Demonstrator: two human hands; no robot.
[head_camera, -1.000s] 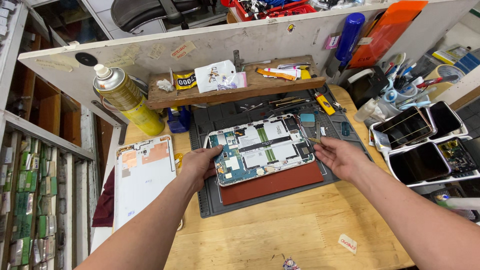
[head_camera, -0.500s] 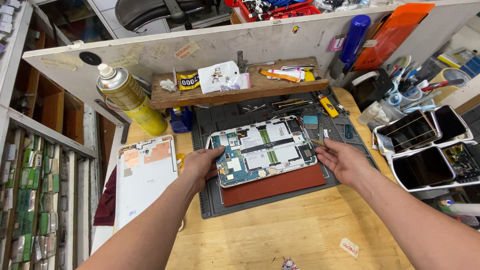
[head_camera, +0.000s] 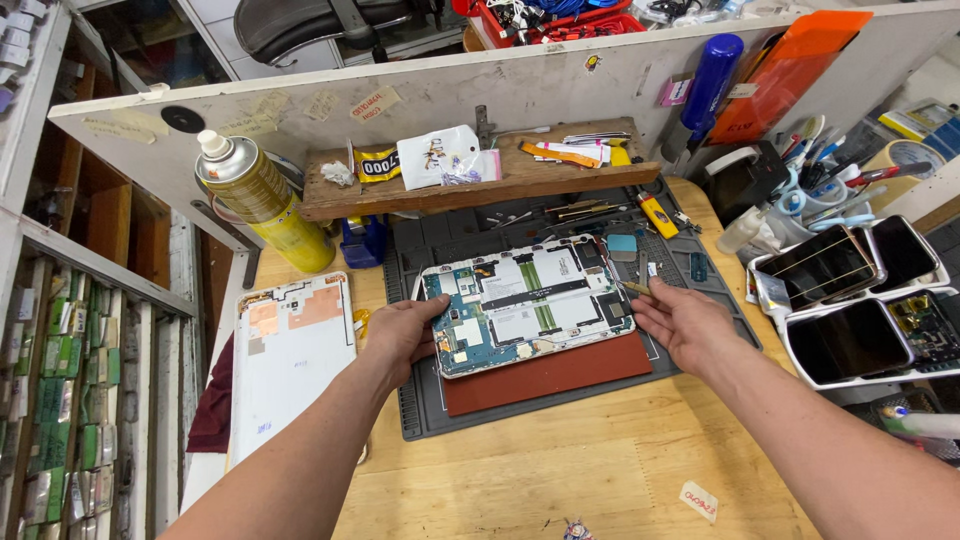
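From the head camera, the tablet lies on the red pad with its white back cover already off beside it, insides bare, left hand gripping its edge, right hand half open touching the other edge

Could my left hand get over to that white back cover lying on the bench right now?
Probably yes. The left hand rests on the left edge of the opened tablet, and the white back cover lies flat just to its left, with nothing visible between them and its top bare.
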